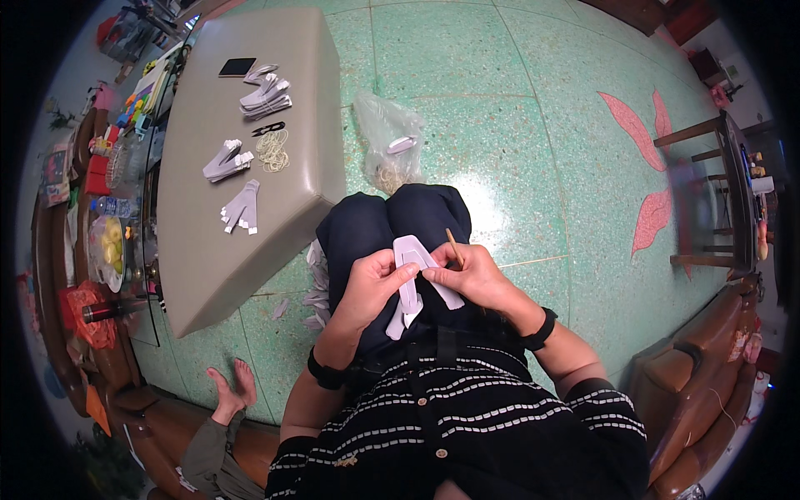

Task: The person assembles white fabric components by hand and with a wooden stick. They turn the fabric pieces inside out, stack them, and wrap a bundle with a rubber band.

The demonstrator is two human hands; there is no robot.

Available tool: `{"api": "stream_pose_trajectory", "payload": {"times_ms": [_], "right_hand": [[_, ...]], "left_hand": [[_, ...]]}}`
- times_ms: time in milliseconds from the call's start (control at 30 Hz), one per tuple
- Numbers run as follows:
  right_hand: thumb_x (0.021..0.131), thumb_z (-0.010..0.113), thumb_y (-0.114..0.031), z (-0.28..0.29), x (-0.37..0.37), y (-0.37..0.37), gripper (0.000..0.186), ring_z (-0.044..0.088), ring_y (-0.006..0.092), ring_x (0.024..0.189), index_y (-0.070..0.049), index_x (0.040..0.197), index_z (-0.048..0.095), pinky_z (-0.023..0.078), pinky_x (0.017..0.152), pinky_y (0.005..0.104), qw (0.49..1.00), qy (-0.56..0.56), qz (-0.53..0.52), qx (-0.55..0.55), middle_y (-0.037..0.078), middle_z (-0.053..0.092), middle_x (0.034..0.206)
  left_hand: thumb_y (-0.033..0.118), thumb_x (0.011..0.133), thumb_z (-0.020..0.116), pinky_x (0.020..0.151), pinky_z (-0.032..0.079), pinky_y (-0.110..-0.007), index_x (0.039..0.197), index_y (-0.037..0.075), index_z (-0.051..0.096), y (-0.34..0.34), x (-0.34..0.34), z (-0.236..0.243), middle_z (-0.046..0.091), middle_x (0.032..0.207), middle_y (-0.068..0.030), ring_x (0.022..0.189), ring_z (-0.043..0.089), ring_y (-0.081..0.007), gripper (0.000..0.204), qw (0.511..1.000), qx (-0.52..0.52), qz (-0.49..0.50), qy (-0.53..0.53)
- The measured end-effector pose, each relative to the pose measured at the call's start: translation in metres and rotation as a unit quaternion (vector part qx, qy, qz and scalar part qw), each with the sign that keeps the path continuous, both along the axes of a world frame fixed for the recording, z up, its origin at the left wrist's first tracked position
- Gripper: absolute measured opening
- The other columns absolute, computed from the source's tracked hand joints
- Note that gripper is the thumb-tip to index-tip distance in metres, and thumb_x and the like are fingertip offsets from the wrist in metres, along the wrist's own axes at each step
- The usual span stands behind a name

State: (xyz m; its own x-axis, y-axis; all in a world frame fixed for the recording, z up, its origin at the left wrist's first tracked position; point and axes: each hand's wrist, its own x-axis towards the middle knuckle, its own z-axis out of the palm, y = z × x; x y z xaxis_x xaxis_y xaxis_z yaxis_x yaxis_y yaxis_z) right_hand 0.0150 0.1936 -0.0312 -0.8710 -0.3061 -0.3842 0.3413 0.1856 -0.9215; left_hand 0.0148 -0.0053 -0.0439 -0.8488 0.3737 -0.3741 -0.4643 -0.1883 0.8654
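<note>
Over my lap, my left hand (377, 285) pinches a folded pale lilac strip piece (407, 246) with its thumb on the front. My right hand (473, 279) grips the same piece on its right side and also holds a thin wooden stick (452, 242) pointing up. The piece's strips hang down between my hands. On the grey padded bench (200, 283) to the left lie bundles of similar lilac pieces (265, 98), a black thread snipper (267, 128), a heap of cream loops (272, 152) and a dark phone (237, 67).
A plastic bag (389, 142) is on the green floor beyond my knees. Loose pale pieces (315, 296) lie left of my legs. Another person's bare feet (223, 385) are at lower left. A cluttered glass table (117, 208) borders the bench; a wooden table (725, 192) stands at right.
</note>
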Motion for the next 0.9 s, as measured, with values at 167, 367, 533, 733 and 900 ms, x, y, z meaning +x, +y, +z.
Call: {"api": "stream_pose_trajectory", "payload": {"times_ms": [167,367,533,733,900], "right_hand": [[0.084,0.067,-0.02,0.004,-0.001,-0.001,0.022,0.049,0.0068,0.062,0.0,0.086,0.06,0.042,0.055,0.0258,1.0,-0.015,0.01,0.015,0.0,0.056,0.068],[0.084,0.064,-0.021,-0.006,0.002,-0.004,0.022,0.048,0.0081,0.06,0.0,0.085,0.059,0.041,0.054,0.0271,0.999,0.002,-0.001,0.049,0.002,0.054,0.066],[0.087,0.063,-0.024,0.008,-0.001,-0.005,0.025,0.047,0.0087,0.059,0.0,0.085,0.06,0.041,0.053,0.0283,0.999,0.006,0.026,0.035,0.002,0.054,0.064],[0.089,0.062,-0.026,0.007,0.0,-0.005,0.026,0.046,0.0076,0.058,0.0,0.086,0.061,0.04,0.053,0.0272,0.997,0.019,0.039,0.058,0.001,0.054,0.062],[0.089,0.063,-0.025,0.004,0.001,-0.001,0.025,0.045,0.0066,0.058,0.0,0.083,0.061,0.039,0.052,0.0269,0.999,-0.001,0.034,0.037,-0.001,0.052,0.062]], "left_hand": [[0.008,0.09,0.06,0.072,0.047,-0.023,0.104,-0.003,0.061,0.003,0.001,-0.001,0.064,0.092,-0.0032,0.08,0.058,-0.0066,0.018,1.0,-0.014,0.003,0.011],[0.007,0.09,0.059,0.072,0.047,-0.022,0.104,-0.002,0.061,0.01,0.001,0.001,0.064,0.091,-0.0027,0.079,0.058,-0.0067,0.017,1.0,-0.013,-0.015,0.015],[0.007,0.089,0.06,0.068,0.045,-0.02,0.098,-0.002,0.062,0.009,-0.001,-0.004,0.063,0.085,-0.0017,0.075,0.057,-0.0061,0.013,0.998,-0.034,0.026,0.043],[0.008,0.087,0.062,0.061,0.043,-0.02,0.094,-0.002,0.063,0.013,-0.002,-0.007,0.062,0.079,0.0002,0.071,0.054,-0.0034,0.012,0.992,-0.065,0.08,0.074],[0.011,0.088,0.063,0.055,0.042,-0.019,0.089,-0.001,0.063,0.015,-0.005,-0.008,0.06,0.073,0.0017,0.064,0.052,-0.0025,0.012,0.996,-0.041,0.056,0.051]]}}
